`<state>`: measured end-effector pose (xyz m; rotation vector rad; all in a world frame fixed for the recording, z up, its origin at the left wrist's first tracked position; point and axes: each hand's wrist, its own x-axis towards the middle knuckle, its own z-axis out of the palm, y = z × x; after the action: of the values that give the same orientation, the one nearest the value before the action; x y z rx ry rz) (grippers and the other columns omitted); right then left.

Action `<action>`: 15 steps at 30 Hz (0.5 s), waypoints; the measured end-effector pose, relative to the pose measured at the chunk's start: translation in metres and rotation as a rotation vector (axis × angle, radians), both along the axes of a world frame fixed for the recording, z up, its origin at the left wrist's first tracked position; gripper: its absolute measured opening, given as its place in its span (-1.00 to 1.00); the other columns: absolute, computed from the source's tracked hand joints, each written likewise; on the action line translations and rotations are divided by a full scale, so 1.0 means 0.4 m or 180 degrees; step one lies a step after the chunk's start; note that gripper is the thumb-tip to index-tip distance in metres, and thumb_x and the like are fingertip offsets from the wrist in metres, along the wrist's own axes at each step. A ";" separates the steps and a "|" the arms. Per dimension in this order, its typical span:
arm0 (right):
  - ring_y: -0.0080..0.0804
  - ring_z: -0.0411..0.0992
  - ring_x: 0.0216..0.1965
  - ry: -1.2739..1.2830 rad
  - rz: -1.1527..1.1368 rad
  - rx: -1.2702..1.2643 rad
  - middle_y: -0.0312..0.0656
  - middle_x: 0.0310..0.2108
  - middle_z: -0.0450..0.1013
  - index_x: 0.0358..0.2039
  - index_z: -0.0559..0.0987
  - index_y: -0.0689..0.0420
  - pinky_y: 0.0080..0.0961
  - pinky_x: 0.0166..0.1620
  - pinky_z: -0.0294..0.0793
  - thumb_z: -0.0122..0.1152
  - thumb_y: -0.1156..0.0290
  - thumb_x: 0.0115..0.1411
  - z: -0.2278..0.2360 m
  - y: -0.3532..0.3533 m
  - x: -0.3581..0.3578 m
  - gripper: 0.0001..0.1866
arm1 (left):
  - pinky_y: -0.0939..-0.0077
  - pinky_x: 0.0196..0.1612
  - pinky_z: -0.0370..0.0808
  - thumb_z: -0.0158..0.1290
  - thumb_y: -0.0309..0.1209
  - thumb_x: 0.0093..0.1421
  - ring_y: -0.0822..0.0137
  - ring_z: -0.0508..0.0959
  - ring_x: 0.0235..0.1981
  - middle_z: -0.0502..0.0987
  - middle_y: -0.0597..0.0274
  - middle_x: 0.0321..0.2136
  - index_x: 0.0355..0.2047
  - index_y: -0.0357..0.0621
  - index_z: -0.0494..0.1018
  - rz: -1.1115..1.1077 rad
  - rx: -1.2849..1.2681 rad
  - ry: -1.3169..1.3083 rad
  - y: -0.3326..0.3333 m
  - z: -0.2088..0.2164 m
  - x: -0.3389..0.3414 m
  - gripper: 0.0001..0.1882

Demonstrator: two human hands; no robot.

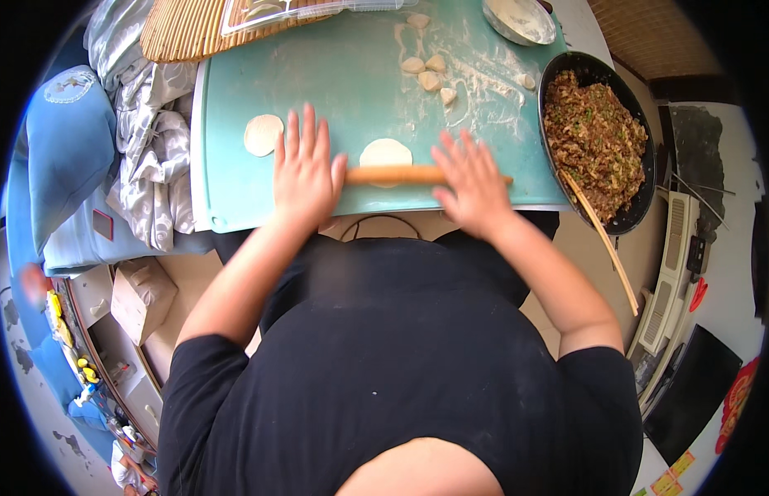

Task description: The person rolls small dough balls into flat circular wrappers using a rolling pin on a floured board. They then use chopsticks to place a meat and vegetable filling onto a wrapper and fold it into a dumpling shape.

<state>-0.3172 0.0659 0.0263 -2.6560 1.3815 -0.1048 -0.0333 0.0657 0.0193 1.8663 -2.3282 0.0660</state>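
Note:
A wooden rolling pin [397,174] lies across a round, flat dough wrapper [386,151] near the close edge of the green board [318,78]. My left hand [308,172] rests flat over the pin's left end, fingers stretched forward. Over its right part lies my right hand [473,183], palm down with the fingers spread. Another rolled wrapper [261,135] sits just left of my left hand. Beyond my right hand are several small dough pieces [430,81] on flour-dusted board.
At the right edge stands a black pan [649,174] of minced filling [597,124], with chopsticks [603,240] jutting toward me. A flour bowl [526,36] is at the far right. A woven mat [182,33] with a clear plastic tray [318,11] lies at the far left.

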 end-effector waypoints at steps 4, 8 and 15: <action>-0.14 -0.23 0.37 0.0265 0.0220 0.0074 -0.21 0.34 -0.10 0.24 0.18 -0.01 -0.15 0.33 -0.20 -0.08 -0.01 0.22 0.029 -0.003 0.030 -0.36 | 0.02 0.30 -0.19 -0.22 -0.11 0.26 -0.09 -0.11 0.33 -0.01 -0.12 0.28 0.20 -0.30 0.12 0.0133 -0.0118 0.0073 -0.004 -0.041 0.027 -0.37; -0.15 -0.25 0.37 0.0115 -0.0161 -0.0494 -0.18 0.35 -0.12 0.26 0.15 0.01 -0.20 0.34 -0.23 -0.17 -0.02 0.25 0.009 -0.188 0.058 -0.37 | 0.02 0.31 -0.16 -0.21 -0.16 0.26 -0.13 -0.11 0.32 -0.03 -0.12 0.28 0.20 -0.27 0.12 0.0347 -0.0449 0.0099 -0.177 -0.041 0.043 -0.41; -0.07 -0.08 0.32 -0.0367 -0.0014 -0.0273 -0.05 0.30 -0.02 0.17 0.24 0.18 -0.21 0.28 0.01 0.13 0.16 0.13 -0.016 0.037 0.002 -0.36 | 0.28 0.05 0.34 0.11 -0.41 0.05 -0.02 0.35 0.05 0.25 -0.09 0.11 -0.02 -0.19 0.37 -0.0289 0.0598 0.1586 -0.056 0.017 -0.078 -0.56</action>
<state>-0.3163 0.0807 0.0197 -2.6681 1.3762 -0.3192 -0.0646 0.0434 0.0259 1.6088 -2.1136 -0.5779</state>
